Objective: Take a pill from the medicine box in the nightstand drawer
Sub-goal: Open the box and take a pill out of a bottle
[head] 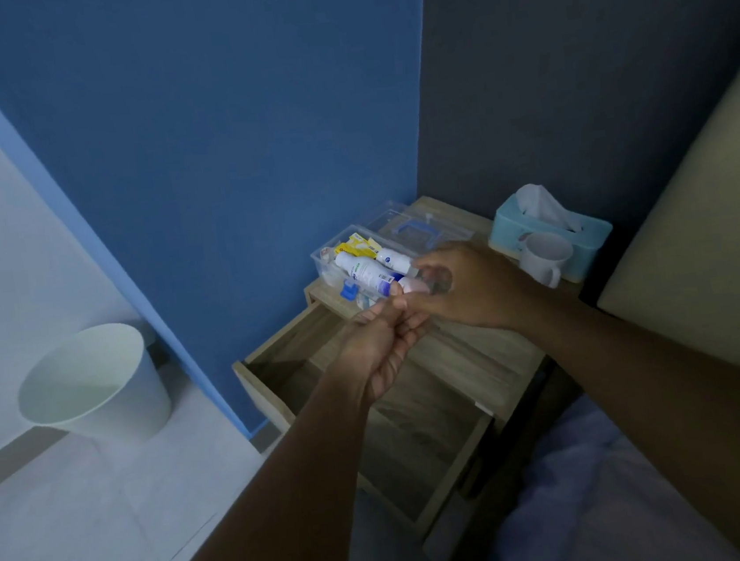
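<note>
several bottles lie in the clear medicine box (324, 258) on the nightstand (467, 223).

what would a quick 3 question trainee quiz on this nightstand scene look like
1. True or false: the drawer is open.
2. Where does the clear medicine box sit? A. in the drawer B. on the nightstand top C. on the floor
3. Fill in: the white mug stands against the ___ box.

Key: 1. True. 2. B. 3. Tissue.
</note>
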Action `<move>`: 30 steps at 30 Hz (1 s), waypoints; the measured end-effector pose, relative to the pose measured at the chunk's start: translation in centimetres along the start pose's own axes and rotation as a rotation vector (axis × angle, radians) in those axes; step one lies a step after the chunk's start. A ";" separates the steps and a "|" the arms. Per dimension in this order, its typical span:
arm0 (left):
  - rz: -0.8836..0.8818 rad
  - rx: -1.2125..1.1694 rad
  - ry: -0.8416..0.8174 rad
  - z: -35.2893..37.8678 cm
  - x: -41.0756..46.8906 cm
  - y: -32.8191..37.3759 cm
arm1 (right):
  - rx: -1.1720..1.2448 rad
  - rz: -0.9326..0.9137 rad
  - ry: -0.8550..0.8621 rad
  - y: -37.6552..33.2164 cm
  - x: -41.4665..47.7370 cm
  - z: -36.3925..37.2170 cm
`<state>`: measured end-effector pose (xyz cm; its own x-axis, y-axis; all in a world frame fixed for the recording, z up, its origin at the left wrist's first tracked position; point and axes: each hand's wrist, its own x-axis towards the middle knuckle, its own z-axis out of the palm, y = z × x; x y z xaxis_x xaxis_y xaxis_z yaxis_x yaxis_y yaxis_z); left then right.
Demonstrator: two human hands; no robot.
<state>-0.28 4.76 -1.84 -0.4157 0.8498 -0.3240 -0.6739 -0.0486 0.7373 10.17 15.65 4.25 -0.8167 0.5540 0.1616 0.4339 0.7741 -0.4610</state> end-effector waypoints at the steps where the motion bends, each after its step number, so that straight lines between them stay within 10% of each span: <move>1: -0.005 0.012 -0.001 0.0 0.0 -0.1 | -0.051 -0.011 -0.016 0.0 0.0 -0.1; 11: -0.010 -0.131 -0.004 -0.2 0.9 -1.3 | 0.192 -0.212 0.099 2.5 -0.4 -0.8; 19: -0.044 -0.167 -0.029 0.2 3.1 -3.4 | 0.281 0.065 0.265 9.1 -2.6 1.5; 30: 0.260 0.469 0.097 0.6 9.8 -9.3 | 0.478 0.478 0.407 17.3 -6.6 9.6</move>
<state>2.30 13.83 -11.48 -0.6017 0.7877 -0.1324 -0.2053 0.0076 0.9787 19.43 22.50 -13.16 -0.3392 0.9336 0.1157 0.4165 0.2594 -0.8714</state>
